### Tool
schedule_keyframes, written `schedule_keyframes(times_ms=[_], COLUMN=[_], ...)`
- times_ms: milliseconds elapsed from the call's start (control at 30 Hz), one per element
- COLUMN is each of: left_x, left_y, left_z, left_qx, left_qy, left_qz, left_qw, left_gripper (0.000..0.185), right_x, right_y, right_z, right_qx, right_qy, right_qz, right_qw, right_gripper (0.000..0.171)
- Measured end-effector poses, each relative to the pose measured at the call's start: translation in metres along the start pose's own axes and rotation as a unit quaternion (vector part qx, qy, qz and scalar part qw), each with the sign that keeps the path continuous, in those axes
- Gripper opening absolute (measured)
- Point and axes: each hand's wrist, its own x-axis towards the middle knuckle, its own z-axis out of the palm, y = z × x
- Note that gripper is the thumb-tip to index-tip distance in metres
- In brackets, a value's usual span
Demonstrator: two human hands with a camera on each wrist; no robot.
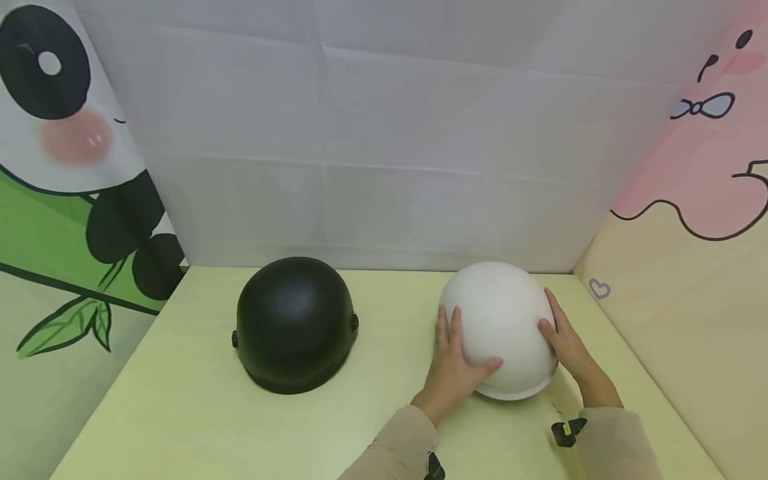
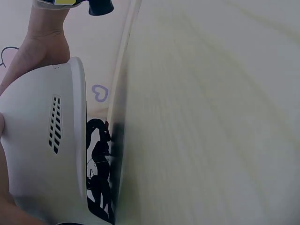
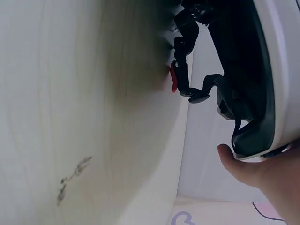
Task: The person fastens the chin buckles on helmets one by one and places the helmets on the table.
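Observation:
A white helmet (image 1: 501,320) is held between both hands at the right of the table. My left hand (image 1: 453,373) grips its left side, with the thumb spread across the lower front. On the opposite side my right hand (image 1: 573,350) holds the shell near its rim. The wrist views show the helmet raised off the surface, with black straps (image 3: 185,44) and a red buckle piece (image 3: 174,77) hanging below it. Slotted vents (image 2: 55,124) show on its side. Some fingertips are hidden behind the shell.
A black helmet (image 1: 294,320) with side knobs stands on the pale yellow table (image 1: 198,413), left of the white one. A white wall (image 1: 360,133) rises behind. Printed panels flank both sides. A dark mark (image 3: 74,176) lies on the tabletop by the right hand.

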Motion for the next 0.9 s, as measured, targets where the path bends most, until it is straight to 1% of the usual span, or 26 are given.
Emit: schedule_keyframes(times_ms=[167,333,433,633,900], left_x=[0.001,0.002,0.003,0.004,0.005], left_y=[0.004,0.005,0.004,0.006,0.009], left_z=[0.007,0.013,0.016,0.02,0.029], left_qx=[0.016,0.037,0.051,0.071,0.099], left_qy=[0.005,0.017,0.026,0.034,0.038], left_qz=[0.006,0.022,0.026,0.029,0.034], left_qw=[0.9998,0.999,0.998,0.9965,0.9938], left_gripper=[0.103,0.103,0.102,0.102,0.103], right_x=[-0.004,-0.007,-0.007,-0.006,-0.009], right_y=[0.005,0.014,0.02,0.031,0.04], right_z=[-0.001,0.0,0.004,0.008,0.007], right_qx=[0.008,0.011,0.012,0.026,0.05], right_qy=[0.01,0.01,0.012,0.024,0.014], right_qz=[0.037,0.061,0.066,0.076,0.083], right_qw=[0.999,0.998,0.998,0.996,0.995], right_gripper=[0.065,0.069,0.07,0.07,0.067])
